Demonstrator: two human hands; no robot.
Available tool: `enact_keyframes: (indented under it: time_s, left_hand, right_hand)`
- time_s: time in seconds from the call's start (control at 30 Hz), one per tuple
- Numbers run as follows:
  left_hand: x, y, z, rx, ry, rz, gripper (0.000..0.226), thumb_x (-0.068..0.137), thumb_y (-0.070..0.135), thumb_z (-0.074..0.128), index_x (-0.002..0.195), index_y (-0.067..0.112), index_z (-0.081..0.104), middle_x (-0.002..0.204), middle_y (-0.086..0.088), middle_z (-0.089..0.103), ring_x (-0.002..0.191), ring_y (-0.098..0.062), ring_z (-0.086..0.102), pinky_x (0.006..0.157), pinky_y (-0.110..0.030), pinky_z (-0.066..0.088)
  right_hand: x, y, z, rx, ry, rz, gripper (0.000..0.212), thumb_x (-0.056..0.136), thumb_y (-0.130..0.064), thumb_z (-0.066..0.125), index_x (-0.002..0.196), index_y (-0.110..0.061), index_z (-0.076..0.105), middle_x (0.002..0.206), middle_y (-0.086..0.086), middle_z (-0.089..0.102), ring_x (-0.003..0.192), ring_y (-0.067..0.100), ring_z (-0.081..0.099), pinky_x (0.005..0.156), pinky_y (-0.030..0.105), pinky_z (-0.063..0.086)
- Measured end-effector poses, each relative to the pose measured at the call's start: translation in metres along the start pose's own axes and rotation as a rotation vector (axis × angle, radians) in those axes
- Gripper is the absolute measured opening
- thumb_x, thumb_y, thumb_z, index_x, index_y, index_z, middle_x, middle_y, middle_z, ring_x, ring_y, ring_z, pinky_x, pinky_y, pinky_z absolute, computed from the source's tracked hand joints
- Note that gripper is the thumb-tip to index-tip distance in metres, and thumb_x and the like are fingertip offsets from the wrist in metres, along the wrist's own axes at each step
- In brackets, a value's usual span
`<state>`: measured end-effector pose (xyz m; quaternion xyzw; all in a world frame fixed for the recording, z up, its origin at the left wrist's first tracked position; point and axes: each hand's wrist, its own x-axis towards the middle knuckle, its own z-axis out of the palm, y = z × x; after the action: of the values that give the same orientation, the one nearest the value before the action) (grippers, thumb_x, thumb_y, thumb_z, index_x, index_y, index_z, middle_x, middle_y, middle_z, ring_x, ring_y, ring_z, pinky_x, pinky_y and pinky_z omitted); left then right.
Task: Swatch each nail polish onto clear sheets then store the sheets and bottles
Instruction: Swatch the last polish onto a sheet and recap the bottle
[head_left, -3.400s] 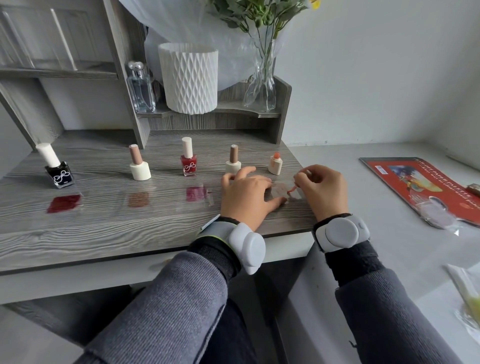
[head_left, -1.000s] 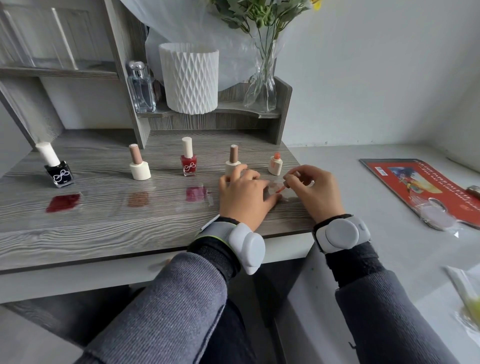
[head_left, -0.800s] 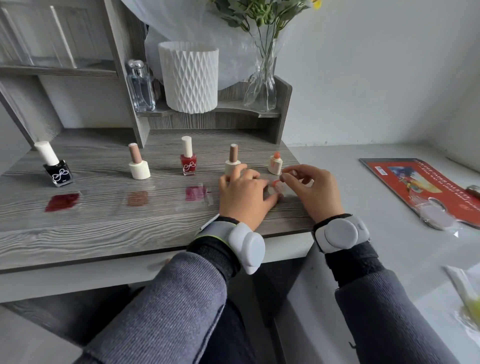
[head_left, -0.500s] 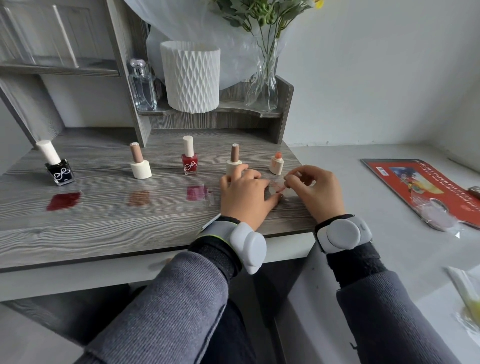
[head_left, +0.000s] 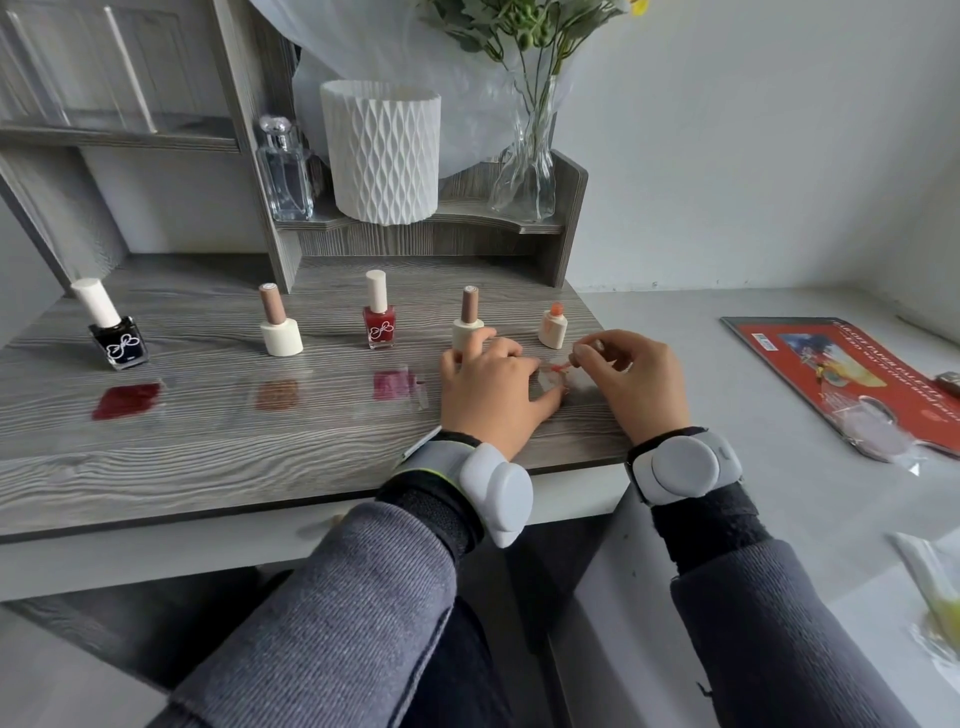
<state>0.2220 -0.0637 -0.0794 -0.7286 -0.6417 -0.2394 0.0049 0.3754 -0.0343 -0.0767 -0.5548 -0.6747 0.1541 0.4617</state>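
Altogether five bottles (head_left: 380, 321), three swatches (head_left: 393, 385).

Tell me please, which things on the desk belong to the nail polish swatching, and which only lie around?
Belong to the job:
- five polish bottles, from the black one to the open orange one
- three painted swatches, e.g. dark red
- clear sheet under the left hand
- brush in the right hand

Lying about:
- perfume bottle
- white vase
- flower vase
- red booklet

Soft, even daylight, faint shadows, mild sheen on the desk (head_left: 208, 457) (wide-angle edges bow noticeably).
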Motion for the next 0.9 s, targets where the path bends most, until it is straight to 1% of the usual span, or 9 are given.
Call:
enact_keyframes:
  time_s: [0.13, 0.27, 0.43, 0.57, 0.63, 0.7, 0.73, 0.8, 0.9]
  left_hand:
    - [0.0004, 0.0002, 0.0000, 0.007, -0.019, 0.002, 0.045, 0.087, 0.060, 0.049, 0.118, 0.032, 0.063, 0.133, 0.010, 0.050, 0.135, -0.018, 0.024, 0.100, -0.041, 0.022]
    - [0.0004, -0.0003, -0.0002, -0.002, -0.012, -0.002, 0.044, 0.086, 0.060, 0.049, 0.117, 0.032, 0.064, 0.132, 0.010, 0.051, 0.135, -0.018, 0.024, 0.100, -0.042, 0.021]
    - [0.0000, -0.0001, -0.0009, -0.003, -0.011, 0.000, 0.044, 0.086, 0.060, 0.050, 0.118, 0.032, 0.063, 0.133, 0.009, 0.051, 0.135, -0.018, 0.024, 0.100, -0.042, 0.022]
    - [0.0000, -0.0003, -0.0008, -0.004, -0.009, 0.000, 0.045, 0.086, 0.061, 0.050, 0.118, 0.032, 0.063, 0.133, 0.009, 0.051, 0.135, -0.018, 0.024, 0.099, -0.042, 0.022]
    - [-0.0002, -0.0003, -0.0006, -0.003, -0.006, 0.001, 0.046, 0.086, 0.062, 0.049, 0.117, 0.032, 0.064, 0.132, 0.009, 0.051, 0.134, -0.018, 0.025, 0.099, -0.042, 0.022]
    - [-0.0003, -0.0003, -0.0008, -0.006, -0.008, 0.001, 0.046, 0.086, 0.062, 0.049, 0.117, 0.032, 0.064, 0.132, 0.009, 0.051, 0.135, -0.018, 0.025, 0.099, -0.042, 0.022]
    - [-0.0003, -0.0003, -0.0010, -0.005, -0.011, 0.000, 0.046, 0.086, 0.062, 0.049, 0.118, 0.032, 0.063, 0.133, 0.009, 0.051, 0.135, -0.018, 0.024, 0.100, -0.043, 0.022]
    - [-0.0002, -0.0002, -0.0015, -0.007, -0.017, 0.000, 0.046, 0.086, 0.061, 0.049, 0.119, 0.032, 0.062, 0.133, 0.009, 0.050, 0.135, -0.018, 0.024, 0.100, -0.043, 0.021]
    - [-0.0002, -0.0001, -0.0015, -0.012, -0.017, -0.002, 0.046, 0.086, 0.061, 0.050, 0.119, 0.032, 0.063, 0.133, 0.009, 0.050, 0.135, -0.018, 0.024, 0.100, -0.042, 0.021]
  right_hand:
    - [0.0006, 0.0012, 0.0002, -0.001, 0.011, 0.044, 0.010, 0.080, -0.015, 0.065, 0.071, -0.012, 0.070, 0.069, 0.006, 0.068, 0.060, 0.009, 0.052, 0.059, 0.028, 0.043]
    - [0.0002, 0.0022, -0.0003, 0.020, 0.035, 0.022, 0.012, 0.086, -0.021, 0.067, 0.080, -0.013, 0.073, 0.072, 0.001, 0.069, 0.056, 0.000, 0.049, 0.055, 0.012, 0.037]
    - [0.0010, 0.0023, 0.0008, -0.018, 0.047, 0.053, 0.010, 0.081, -0.013, 0.065, 0.073, -0.010, 0.070, 0.066, 0.005, 0.065, 0.057, 0.009, 0.050, 0.051, 0.012, 0.034]
    - [0.0009, 0.0030, -0.0004, 0.005, 0.067, 0.039, 0.012, 0.086, -0.020, 0.066, 0.079, -0.012, 0.072, 0.070, -0.001, 0.067, 0.057, 0.000, 0.051, 0.054, 0.010, 0.036]
    - [0.0010, 0.0039, -0.0002, -0.015, 0.059, 0.034, 0.012, 0.087, -0.022, 0.066, 0.082, -0.014, 0.073, 0.072, -0.001, 0.069, 0.059, 0.001, 0.053, 0.057, 0.015, 0.038]
    - [0.0013, 0.0034, 0.0003, -0.036, 0.052, 0.046, 0.011, 0.085, -0.018, 0.066, 0.078, -0.012, 0.072, 0.072, 0.004, 0.070, 0.062, 0.012, 0.058, 0.059, 0.027, 0.042]
    - [0.0015, 0.0027, 0.0002, -0.036, 0.051, 0.055, 0.011, 0.084, -0.015, 0.065, 0.076, -0.010, 0.071, 0.071, 0.007, 0.069, 0.064, 0.018, 0.059, 0.059, 0.028, 0.043]
    - [0.0015, 0.0009, -0.0008, -0.019, 0.052, 0.073, 0.010, 0.082, -0.011, 0.063, 0.075, -0.008, 0.069, 0.070, 0.008, 0.068, 0.064, 0.019, 0.056, 0.056, 0.021, 0.040]
    - [0.0006, 0.0004, -0.0013, 0.022, 0.080, 0.080, 0.010, 0.083, -0.011, 0.062, 0.077, -0.009, 0.069, 0.069, 0.004, 0.066, 0.060, 0.009, 0.051, 0.053, 0.012, 0.036]
